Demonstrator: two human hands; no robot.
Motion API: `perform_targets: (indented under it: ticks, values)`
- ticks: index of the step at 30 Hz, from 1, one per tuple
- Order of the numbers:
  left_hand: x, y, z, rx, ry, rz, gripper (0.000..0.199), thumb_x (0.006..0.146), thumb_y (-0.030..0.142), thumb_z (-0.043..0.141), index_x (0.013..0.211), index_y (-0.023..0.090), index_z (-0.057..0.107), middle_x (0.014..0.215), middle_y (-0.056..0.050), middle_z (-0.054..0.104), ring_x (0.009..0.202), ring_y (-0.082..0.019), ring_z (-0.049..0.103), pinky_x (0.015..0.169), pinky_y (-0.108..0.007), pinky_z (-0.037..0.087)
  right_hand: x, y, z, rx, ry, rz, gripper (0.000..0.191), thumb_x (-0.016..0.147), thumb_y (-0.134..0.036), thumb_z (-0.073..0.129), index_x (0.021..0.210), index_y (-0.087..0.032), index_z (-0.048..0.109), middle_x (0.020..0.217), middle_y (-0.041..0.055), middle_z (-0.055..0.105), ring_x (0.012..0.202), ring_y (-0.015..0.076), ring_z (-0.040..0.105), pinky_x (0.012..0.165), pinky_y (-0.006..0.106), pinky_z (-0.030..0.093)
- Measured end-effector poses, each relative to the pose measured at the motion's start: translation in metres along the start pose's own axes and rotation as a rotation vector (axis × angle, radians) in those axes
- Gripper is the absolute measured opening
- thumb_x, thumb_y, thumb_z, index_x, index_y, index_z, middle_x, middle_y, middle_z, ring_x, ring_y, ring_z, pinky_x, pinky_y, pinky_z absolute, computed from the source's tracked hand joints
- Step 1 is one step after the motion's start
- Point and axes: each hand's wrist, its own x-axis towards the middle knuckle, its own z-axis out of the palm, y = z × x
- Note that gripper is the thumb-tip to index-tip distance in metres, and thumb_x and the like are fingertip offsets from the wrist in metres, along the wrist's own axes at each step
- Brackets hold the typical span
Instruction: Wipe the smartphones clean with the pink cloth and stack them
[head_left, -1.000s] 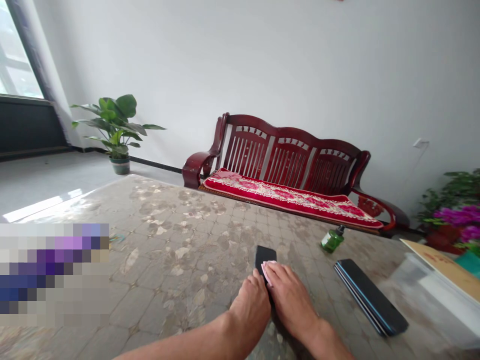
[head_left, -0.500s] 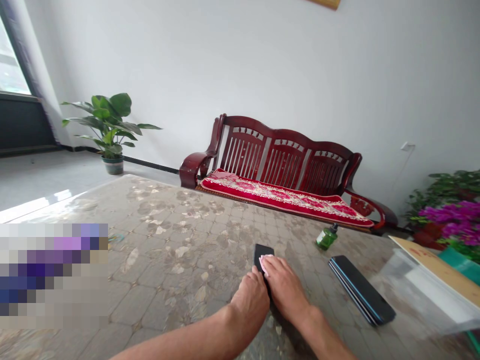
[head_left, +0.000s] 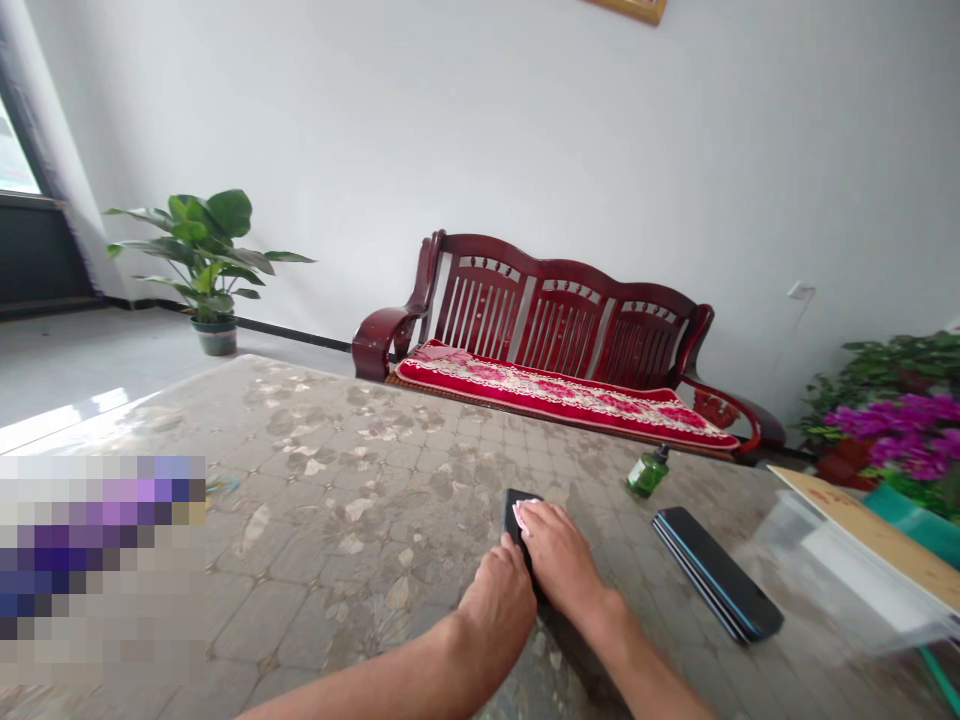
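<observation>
A black smartphone [head_left: 512, 503] lies on the patterned tabletop, its far end showing beyond my fingers. Along its left side my left hand [head_left: 499, 588] is closed, gripping the near part, which is mostly hidden. My right hand [head_left: 561, 553] presses a small pink cloth [head_left: 519, 515] onto the phone's upper face, fingers bent over it. To the right, a stack of dark phones [head_left: 718, 572] rests at a slant. Behind that stack stands a green pump bottle [head_left: 646, 474] with a black top.
At the right edge are a clear plastic box [head_left: 817, 570], a tan board [head_left: 855, 525] and purple flowers [head_left: 900, 430]. A red wooden bench [head_left: 562, 320] stands beyond the table [head_left: 330, 600]. On the left is a blurred-out patch, with a potted plant [head_left: 214, 335] behind.
My right hand has slid the pink cloth slightly toward the phone's far end. My left hand keeps its hold, and the whole view has shifted a little.
</observation>
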Motion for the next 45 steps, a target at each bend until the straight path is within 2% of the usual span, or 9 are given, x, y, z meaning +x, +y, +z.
perform_targets:
  ticks: [3, 5, 11, 13, 21, 29, 37, 41, 45]
  values:
    - [0.000, 0.000, 0.002, 0.020, 0.031, 0.004, 0.036, 0.083, 0.021, 0.062, 0.116, 0.010, 0.069, 0.109, -0.022, 0.067, 0.093, -0.029, 0.064, 0.069, -0.036, 0.047, -0.017, -0.007, -0.005, 0.023, 0.003, -0.068, 0.036, 0.092, -0.013, 0.046, 0.125, -0.017, 0.060, 0.122, 0.0100, 0.064, 0.114, 0.0211, 0.055, 0.099, 0.035, 0.044]
    - [0.000, 0.000, 0.004, 0.026, 0.039, 0.001, 0.035, 0.083, 0.021, 0.062, 0.116, 0.010, 0.069, 0.106, -0.022, 0.068, 0.090, -0.028, 0.064, 0.067, -0.035, 0.047, -0.017, -0.008, -0.006, 0.024, 0.005, -0.075, 0.035, 0.093, -0.015, 0.047, 0.125, -0.017, 0.061, 0.121, 0.0099, 0.064, 0.113, 0.0213, 0.055, 0.099, 0.035, 0.044]
    - [0.000, -0.001, 0.009, 0.047, 0.033, 0.029, 0.034, 0.079, 0.021, 0.067, 0.110, 0.007, 0.072, 0.108, -0.025, 0.068, 0.087, -0.027, 0.066, 0.063, -0.032, 0.047, 0.023, -0.001, 0.002, -0.008, 0.009, -0.022, 0.035, 0.094, -0.012, 0.041, 0.121, -0.018, 0.063, 0.117, 0.0087, 0.066, 0.110, 0.0200, 0.057, 0.098, 0.034, 0.043]
    - [-0.001, -0.001, 0.009, 0.055, 0.046, 0.029, 0.035, 0.079, 0.021, 0.067, 0.111, 0.007, 0.071, 0.109, -0.025, 0.068, 0.084, -0.026, 0.066, 0.063, -0.032, 0.047, 0.027, 0.000, 0.004, -0.006, 0.012, -0.022, 0.037, 0.093, -0.010, 0.042, 0.121, -0.019, 0.063, 0.118, 0.0085, 0.065, 0.110, 0.0197, 0.057, 0.098, 0.033, 0.043]
    - [-0.004, 0.002, 0.006, 0.066, 0.066, -0.018, 0.036, 0.079, 0.020, 0.065, 0.112, 0.006, 0.071, 0.107, -0.024, 0.068, 0.088, -0.027, 0.064, 0.068, -0.034, 0.047, -0.008, -0.007, -0.002, 0.027, -0.001, -0.091, 0.035, 0.091, -0.011, 0.047, 0.123, -0.017, 0.061, 0.120, 0.0079, 0.065, 0.111, 0.0206, 0.057, 0.098, 0.033, 0.045]
    - [-0.004, -0.003, 0.010, 0.067, 0.054, 0.025, 0.036, 0.078, 0.020, 0.067, 0.111, 0.006, 0.071, 0.108, -0.025, 0.067, 0.082, -0.024, 0.063, 0.063, -0.031, 0.044, 0.023, -0.001, 0.007, 0.007, 0.010, -0.065, 0.035, 0.089, -0.009, 0.048, 0.119, -0.018, 0.063, 0.116, 0.0088, 0.067, 0.108, 0.0198, 0.059, 0.096, 0.032, 0.046]
    - [-0.001, -0.005, 0.005, 0.043, 0.045, 0.029, 0.032, 0.078, 0.017, 0.065, 0.108, 0.006, 0.072, 0.097, -0.020, 0.070, 0.080, -0.024, 0.063, 0.062, -0.030, 0.044, -0.012, -0.008, -0.009, 0.144, 0.003, -0.137, 0.032, 0.095, -0.014, 0.042, 0.118, -0.018, 0.064, 0.118, 0.0063, 0.067, 0.112, 0.0187, 0.058, 0.101, 0.032, 0.044]
    - [-0.003, -0.008, 0.005, 0.037, 0.026, 0.039, 0.032, 0.079, 0.015, 0.063, 0.109, 0.005, 0.071, 0.107, -0.023, 0.068, 0.083, -0.025, 0.064, 0.063, -0.030, 0.045, 0.012, -0.004, 0.000, 0.138, 0.004, -0.078, 0.038, 0.091, -0.011, 0.041, 0.120, -0.021, 0.064, 0.122, 0.0060, 0.065, 0.113, 0.0194, 0.058, 0.104, 0.034, 0.042]
    - [-0.004, -0.010, 0.006, 0.026, -0.016, 0.046, 0.031, 0.080, 0.015, 0.063, 0.108, 0.005, 0.071, 0.106, -0.023, 0.068, 0.079, -0.022, 0.064, 0.061, -0.029, 0.043, 0.033, -0.002, 0.009, 0.141, 0.004, -0.079, 0.041, 0.088, -0.009, 0.044, 0.119, -0.025, 0.065, 0.119, 0.0042, 0.067, 0.109, 0.0188, 0.059, 0.105, 0.036, 0.041]
